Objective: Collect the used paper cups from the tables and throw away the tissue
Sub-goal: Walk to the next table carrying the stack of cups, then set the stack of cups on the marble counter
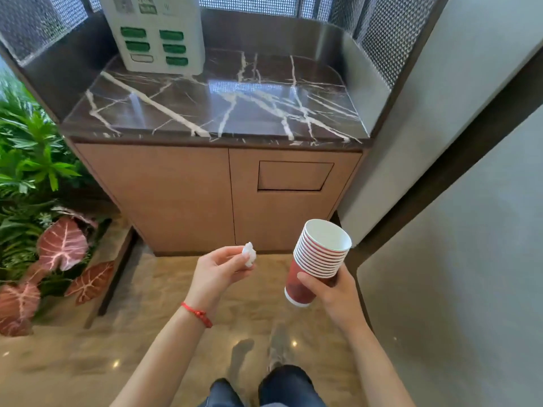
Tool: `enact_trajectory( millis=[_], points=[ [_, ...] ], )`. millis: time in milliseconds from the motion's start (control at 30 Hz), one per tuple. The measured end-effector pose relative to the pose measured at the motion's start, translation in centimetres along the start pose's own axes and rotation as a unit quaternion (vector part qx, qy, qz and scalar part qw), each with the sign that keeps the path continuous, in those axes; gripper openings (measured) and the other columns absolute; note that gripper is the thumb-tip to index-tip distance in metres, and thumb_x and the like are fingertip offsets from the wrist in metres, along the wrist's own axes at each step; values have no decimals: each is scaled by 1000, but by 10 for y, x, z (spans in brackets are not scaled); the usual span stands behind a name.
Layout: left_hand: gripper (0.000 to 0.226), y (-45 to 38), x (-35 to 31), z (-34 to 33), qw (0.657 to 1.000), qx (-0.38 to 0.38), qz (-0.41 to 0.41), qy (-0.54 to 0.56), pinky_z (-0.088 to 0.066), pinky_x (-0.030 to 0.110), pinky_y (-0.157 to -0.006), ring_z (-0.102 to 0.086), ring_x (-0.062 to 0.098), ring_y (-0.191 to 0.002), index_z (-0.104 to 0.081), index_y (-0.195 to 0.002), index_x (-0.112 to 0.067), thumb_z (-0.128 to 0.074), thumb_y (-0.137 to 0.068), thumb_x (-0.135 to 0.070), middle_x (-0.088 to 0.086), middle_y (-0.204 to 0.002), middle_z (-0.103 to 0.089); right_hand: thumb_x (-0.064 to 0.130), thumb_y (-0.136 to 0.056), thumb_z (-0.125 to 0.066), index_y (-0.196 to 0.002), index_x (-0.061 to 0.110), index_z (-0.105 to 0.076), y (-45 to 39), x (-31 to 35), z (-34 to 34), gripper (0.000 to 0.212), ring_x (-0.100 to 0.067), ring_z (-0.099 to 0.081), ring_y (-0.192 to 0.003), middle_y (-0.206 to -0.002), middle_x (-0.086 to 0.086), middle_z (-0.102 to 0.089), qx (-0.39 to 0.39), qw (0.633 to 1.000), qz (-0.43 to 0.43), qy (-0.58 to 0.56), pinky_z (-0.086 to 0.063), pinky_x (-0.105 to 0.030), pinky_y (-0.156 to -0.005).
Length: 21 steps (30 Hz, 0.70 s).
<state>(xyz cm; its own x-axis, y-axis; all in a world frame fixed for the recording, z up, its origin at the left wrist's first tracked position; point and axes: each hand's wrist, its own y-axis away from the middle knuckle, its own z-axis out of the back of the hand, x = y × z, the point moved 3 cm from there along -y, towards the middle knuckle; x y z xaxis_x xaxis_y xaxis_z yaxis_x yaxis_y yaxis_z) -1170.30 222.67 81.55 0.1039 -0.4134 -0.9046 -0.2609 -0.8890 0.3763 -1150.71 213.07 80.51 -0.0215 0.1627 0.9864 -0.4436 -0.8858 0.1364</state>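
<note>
two hands are busy: our left hand point(219, 270) pinches the crumpled tissue point(249, 254) at its fingertips, and our right hand point(332, 292) grips the stack of paper cups point(316, 259) at about four o'clock from it. collecting looks finished; we judge disposal is next, pushing the tissue through the flap point(295, 175) at twelve o'clock in the wooden cabinet point(182, 195). above, a dark marble surface point(235, 104) carries a white charging kiosk point(155, 30); plants point(35, 171) at nine o'clock.

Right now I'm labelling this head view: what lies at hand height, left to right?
Pink-veined red leaves → left hand → crumpled white tissue → stack of red paper cups → right hand → grey wall panel.
</note>
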Motion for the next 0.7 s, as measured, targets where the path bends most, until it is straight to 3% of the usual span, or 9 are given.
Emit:
enact_trajectory(
  millis=[167,300,567,700],
  points=[
    [7,-93,-23,-32,1000,-10,-8,16,-55,21,-62,-70,18,-72,-72,-82,-9,-66,-81,-7,7,-76,-74,42,-50,-79,-116,15,-57,-110,5,10,75,-3,-65,-92,-105,4,-68,0,1000,10,-5,-51,-13,-68],
    [6,-166,-52,-66,1000,-21,-7,13,-57,23,-63,-70,19,-73,-71,-85,-7,-66,-81,-7,8,-76,-74,37,-53,-78,-108,29,-56,-202,19,22,60,5,-63,-87,-98,15,-67,1,1000,14,-14,-49,-9,-65],
    [7,-276,-117,-122,999,-20,-6,29,-57,22,-67,-69,15,-69,-70,-85,-5,-64,-81,-4,7,-74,-73,24,-58,-81,-101,25,-61,-351,63,49,48,2,-65,-86,-90,18,-72,-29,999,43,-14,-49,-10,-69],
    [7,-322,-131,-135,999,-6,17,28,-56,19,-63,-69,14,-66,-68,-86,-4,-62,-82,-3,8,-71,-71,35,-54,-80,-102,27,-60,-400,82,56,52,4,-65,-88,-91,20,-71,-59,997,53,-1,-49,-10,-72]
  ],
)
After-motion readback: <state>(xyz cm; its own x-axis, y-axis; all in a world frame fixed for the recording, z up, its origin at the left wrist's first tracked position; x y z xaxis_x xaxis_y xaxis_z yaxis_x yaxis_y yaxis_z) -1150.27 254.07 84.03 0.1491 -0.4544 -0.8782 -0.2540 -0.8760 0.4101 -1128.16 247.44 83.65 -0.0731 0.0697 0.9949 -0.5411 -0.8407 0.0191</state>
